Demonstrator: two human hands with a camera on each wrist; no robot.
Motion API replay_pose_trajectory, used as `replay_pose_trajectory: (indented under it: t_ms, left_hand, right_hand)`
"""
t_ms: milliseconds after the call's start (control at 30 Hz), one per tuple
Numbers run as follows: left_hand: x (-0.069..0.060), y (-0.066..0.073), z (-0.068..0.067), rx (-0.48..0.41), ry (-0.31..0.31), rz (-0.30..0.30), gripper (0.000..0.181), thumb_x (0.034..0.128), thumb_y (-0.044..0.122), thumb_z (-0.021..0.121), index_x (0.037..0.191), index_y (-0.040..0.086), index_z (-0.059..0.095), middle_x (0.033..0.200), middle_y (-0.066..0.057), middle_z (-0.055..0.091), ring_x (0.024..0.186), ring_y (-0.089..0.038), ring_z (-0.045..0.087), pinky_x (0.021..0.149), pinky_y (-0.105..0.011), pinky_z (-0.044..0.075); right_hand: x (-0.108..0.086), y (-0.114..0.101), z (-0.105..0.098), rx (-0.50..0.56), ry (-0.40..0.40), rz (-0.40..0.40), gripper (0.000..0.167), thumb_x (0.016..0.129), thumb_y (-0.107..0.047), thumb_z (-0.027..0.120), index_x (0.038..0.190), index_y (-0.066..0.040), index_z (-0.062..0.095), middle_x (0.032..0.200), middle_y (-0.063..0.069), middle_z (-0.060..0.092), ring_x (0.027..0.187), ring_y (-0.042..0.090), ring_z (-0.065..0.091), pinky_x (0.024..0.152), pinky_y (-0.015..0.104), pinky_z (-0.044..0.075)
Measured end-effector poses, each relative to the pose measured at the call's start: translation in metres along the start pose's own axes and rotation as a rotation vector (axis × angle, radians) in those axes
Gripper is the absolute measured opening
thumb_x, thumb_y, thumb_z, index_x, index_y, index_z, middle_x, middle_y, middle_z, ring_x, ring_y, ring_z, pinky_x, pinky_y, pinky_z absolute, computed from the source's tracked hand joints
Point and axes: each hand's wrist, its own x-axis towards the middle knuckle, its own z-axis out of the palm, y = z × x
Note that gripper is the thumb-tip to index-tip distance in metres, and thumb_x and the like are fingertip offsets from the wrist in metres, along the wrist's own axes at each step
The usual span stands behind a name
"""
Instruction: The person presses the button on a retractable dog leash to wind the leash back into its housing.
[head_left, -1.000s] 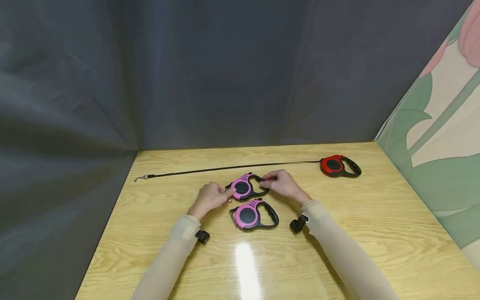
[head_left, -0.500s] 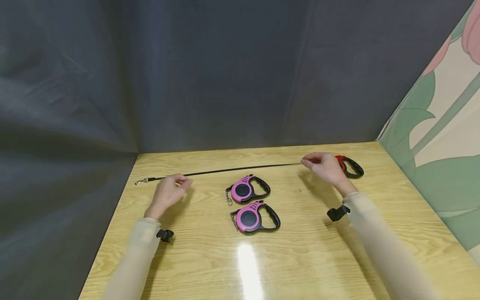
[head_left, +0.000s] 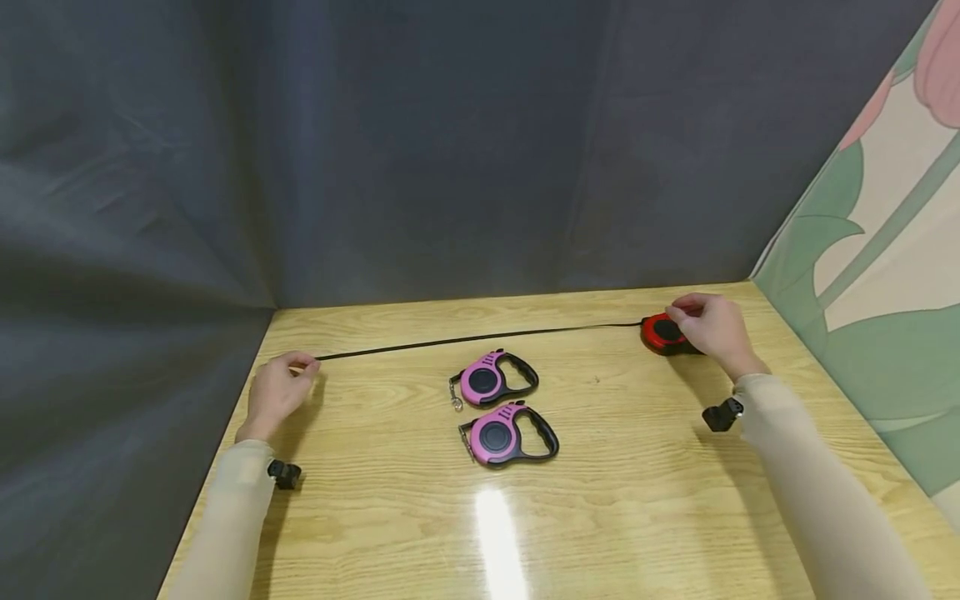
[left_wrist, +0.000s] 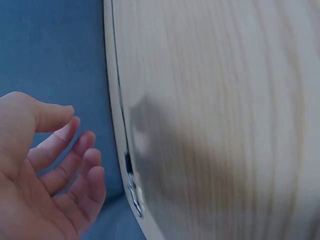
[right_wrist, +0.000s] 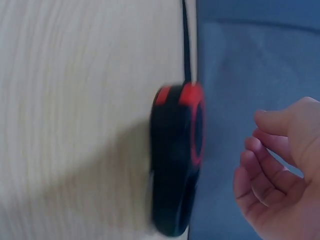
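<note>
- Red-and-black plastic retractable leash (head_left: 660, 335) lies flat at back right of the pale wood-grain table (head_left: 600, 517); its handle is mostly behind the hand in the head view.
- Thin black flat cord (head_left: 465, 338) runs out leftward, nearly straight, to a silvery metal snap clip (left_wrist: 134, 197) near the table's left end.
- Left hand (head_left: 276, 393): fingers loosely bent, thumb near index tip, nothing gripped; above the table beside clip.
- Right hand (head_left: 716, 332): same relaxed curl, holding nothing; over the red leash, apart from it in wrist view.
- Two pink-and-black plastic retractable leashes (head_left: 495, 437) lie front of the cord, mid-table, one nearer the person.
- Handling, judged: casing hard, light, probably a bit slick; take it by the looped handle. Cord soft, bends easily, may spring back. Clip small, stiff; pinch its body.
</note>
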Motion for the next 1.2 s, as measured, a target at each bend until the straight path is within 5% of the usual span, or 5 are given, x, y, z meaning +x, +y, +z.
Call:
replay_pose_trajectory:
  t_ms: [167,433,700,967,1200]
  left_hand:
    - [0.006,-0.016,-0.003,0.035,0.018,-0.048,0.037,0.1081,0.027,0.058,0.132,0.001,0.071,0.123,-0.028,0.074,0.098,-0.042,0.073,0.077,-0.052,0.056]
    - [0.015,-0.036,0.0,0.08,0.026,-0.102,0.041,0.1055,0.021,0.056,0.137,-0.003,0.066,0.131,-0.031,0.067,0.117,-0.053,0.063,0.096,-0.066,0.05]
    - [0.025,-0.039,0.001,0.119,0.053,-0.102,0.043,0.1049,0.016,0.053,0.139,-0.008,0.062,0.131,-0.035,0.058,0.119,-0.057,0.056,0.102,-0.067,0.046]
    - [0.031,-0.038,-0.004,0.228,-0.064,-0.074,0.039,0.1066,0.016,0.058,0.137,-0.009,0.064,0.13,-0.038,0.063,0.113,-0.059,0.062,0.093,-0.068,0.051]
    - [0.041,-0.039,-0.012,0.193,-0.162,-0.161,0.038,0.1084,0.027,0.06,0.132,-0.003,0.066,0.126,-0.03,0.069,0.104,-0.049,0.068,0.084,-0.059,0.054]
  right_hand:
    - [0.008,0.026,-0.002,-0.067,-0.011,0.022,0.04,0.106,-0.027,0.063,0.122,0.008,0.071,0.115,0.034,0.072,0.102,0.049,0.067,0.085,0.059,0.053]
    - [0.017,0.053,-0.009,-0.069,0.006,0.107,0.044,0.108,-0.027,0.056,0.13,0.009,0.067,0.125,0.037,0.068,0.109,0.053,0.064,0.089,0.063,0.051]
    - [0.017,0.066,-0.011,-0.127,-0.046,0.142,0.053,0.108,-0.032,0.056,0.132,0.015,0.062,0.129,0.042,0.062,0.116,0.06,0.058,0.095,0.067,0.05]
    - [0.014,0.071,-0.007,-0.117,-0.069,0.167,0.054,0.109,-0.035,0.055,0.134,0.013,0.062,0.129,0.038,0.064,0.118,0.059,0.057,0.099,0.068,0.049]
    - [0.014,0.071,-0.008,-0.128,-0.076,0.162,0.045,0.105,-0.027,0.061,0.126,0.012,0.068,0.128,0.039,0.065,0.118,0.06,0.057,0.099,0.067,0.049]
